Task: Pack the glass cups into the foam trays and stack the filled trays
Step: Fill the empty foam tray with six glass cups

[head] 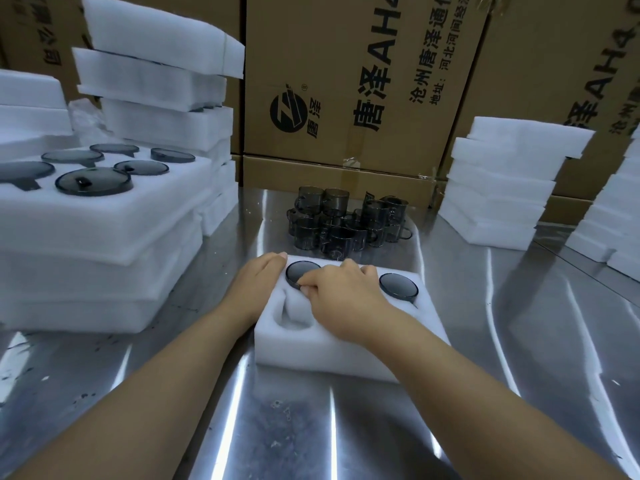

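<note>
Presses glass cup point(301, 271) into foam tray point(346, 348), right hand point(346, 292) fingers curled on it, left hand point(259, 282) fingers flat. Risks cracking if tilted.

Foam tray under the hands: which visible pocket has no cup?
The near-left pocket, bare white foam. The far-left cup and far-right cup fill theirs; the right hand hides the middle.

Illumination is cool, even and moderately bright, coming from overhead. The steel table point(540, 327) returns long white glare streaks. Shadows beside the foam tray point(346, 355) are soft and short. The foam stacks point(502, 188) are nearly overexposed. Edges of the cardboard boxes point(346, 81) bow and lean from wide-angle distortion. Overall sharpness is slightly soft.
</note>
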